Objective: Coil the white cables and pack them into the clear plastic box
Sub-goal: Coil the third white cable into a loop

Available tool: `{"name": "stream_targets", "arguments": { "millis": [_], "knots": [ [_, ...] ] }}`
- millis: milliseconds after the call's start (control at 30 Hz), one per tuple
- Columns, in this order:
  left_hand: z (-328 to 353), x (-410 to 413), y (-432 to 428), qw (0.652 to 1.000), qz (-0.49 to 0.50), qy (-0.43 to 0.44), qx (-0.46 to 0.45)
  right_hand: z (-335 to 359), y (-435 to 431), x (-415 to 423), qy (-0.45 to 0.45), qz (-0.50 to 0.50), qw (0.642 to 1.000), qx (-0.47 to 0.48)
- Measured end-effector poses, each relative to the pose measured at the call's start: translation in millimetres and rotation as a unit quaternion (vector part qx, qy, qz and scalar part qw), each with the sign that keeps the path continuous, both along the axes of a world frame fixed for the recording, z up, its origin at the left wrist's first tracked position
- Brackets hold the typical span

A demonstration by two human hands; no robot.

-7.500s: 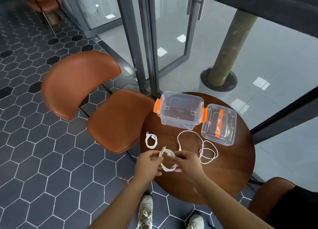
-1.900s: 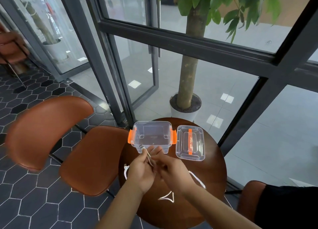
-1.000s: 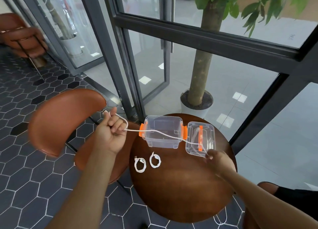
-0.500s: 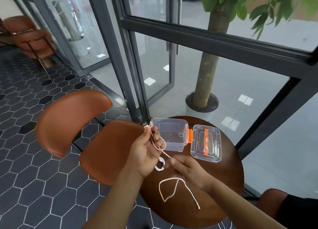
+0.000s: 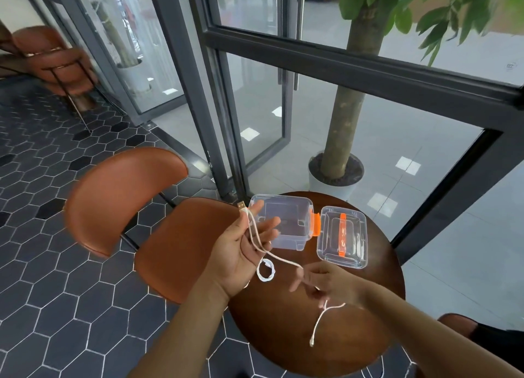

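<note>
My left hand point(image 5: 241, 250) is raised over the table's left edge, palm up and fingers spread. A white cable point(image 5: 279, 260) runs down across its palm, with the USB plug point(image 5: 241, 206) sticking out at the fingertips, held by the thumb. My right hand point(image 5: 326, 284) pinches the same cable further along, and the tail hangs to a small plug point(image 5: 312, 343). A coiled white cable point(image 5: 265, 269) lies on the table, partly hidden by my left hand. The clear plastic box point(image 5: 286, 224) with orange latches stands open behind my hands.
The box's clear lid point(image 5: 343, 235) lies to the right of the box on the round wooden table point(image 5: 283, 335). A brown chair point(image 5: 175, 244) stands close on the left. A second brown seat point(image 5: 459, 323) shows at lower right. Glass wall and potted tree point(image 5: 336, 176) lie behind.
My left hand has spread its fingers, with the cable now lying along the palm. My right hand has slid right along the cable. The loose loop on the table is gone.
</note>
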State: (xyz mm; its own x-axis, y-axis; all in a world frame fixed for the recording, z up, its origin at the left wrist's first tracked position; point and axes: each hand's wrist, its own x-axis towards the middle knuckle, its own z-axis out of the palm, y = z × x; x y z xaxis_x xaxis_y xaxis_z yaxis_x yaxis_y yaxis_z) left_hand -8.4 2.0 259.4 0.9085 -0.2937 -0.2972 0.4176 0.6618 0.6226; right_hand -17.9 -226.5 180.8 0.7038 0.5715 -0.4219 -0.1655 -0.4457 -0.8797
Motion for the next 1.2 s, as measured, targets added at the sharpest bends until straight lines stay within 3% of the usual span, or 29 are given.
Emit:
{"name": "stream_targets", "arguments": {
  "millis": [133, 200, 300, 400, 533, 633, 700, 900, 1067, 1200],
  "knots": [
    [-2.3, -5.9, -8.9, 0.999, -0.037, 0.013, 0.020, -0.4, 9.4, 7.4, -0.121, 0.042, 0.975, -0.183],
    [-3.5, -7.9, -13.2, 0.997, -0.077, 0.009, -0.013, 3.8, 10.1, 14.5, -0.119, 0.050, 0.975, -0.179],
    [-4.2, -8.5, -12.2, 0.988, -0.151, 0.005, -0.026, 10.6, 1.1, 27.1, -0.031, 0.048, 0.993, -0.103],
    [-3.2, -8.9, -6.9, 0.963, -0.241, -0.024, 0.115, 29.9, -8.4, 47.3, 0.003, -0.010, 0.999, -0.039],
    [-3.0, -11.2, -4.3, 0.893, -0.320, -0.031, 0.313, 77.7, -1.4, 63.9, 0.005, -0.046, 0.999, -0.009],
    [-5.0, -7.2, -9.4, 0.865, -0.315, -0.004, 0.391, 110.9, 20.0, 57.6, -0.128, -0.055, 0.986, -0.086],
    [-7.7, -3.8, -11.9, 0.870, -0.271, 0.016, 0.412, 124.7, 29.9, 46.9, -0.238, -0.097, 0.956, -0.143],
    [-16.4, -2.8, -16.7, 0.966, -0.106, 0.063, 0.226, 101.2, 42.1, 9.9, -0.267, -0.134, 0.943, -0.149],
    [-13.8, -1.4, -23.7, 0.986, -0.027, 0.090, 0.138, 79.6, 45.8, -3.9, -0.279, -0.165, 0.934, -0.154],
    [-15.9, 3.1, -26.7, 0.993, 0.036, 0.113, 0.020, 68.6, 45.4, -17.8, -0.280, -0.181, 0.939, -0.079]
  ]
}}
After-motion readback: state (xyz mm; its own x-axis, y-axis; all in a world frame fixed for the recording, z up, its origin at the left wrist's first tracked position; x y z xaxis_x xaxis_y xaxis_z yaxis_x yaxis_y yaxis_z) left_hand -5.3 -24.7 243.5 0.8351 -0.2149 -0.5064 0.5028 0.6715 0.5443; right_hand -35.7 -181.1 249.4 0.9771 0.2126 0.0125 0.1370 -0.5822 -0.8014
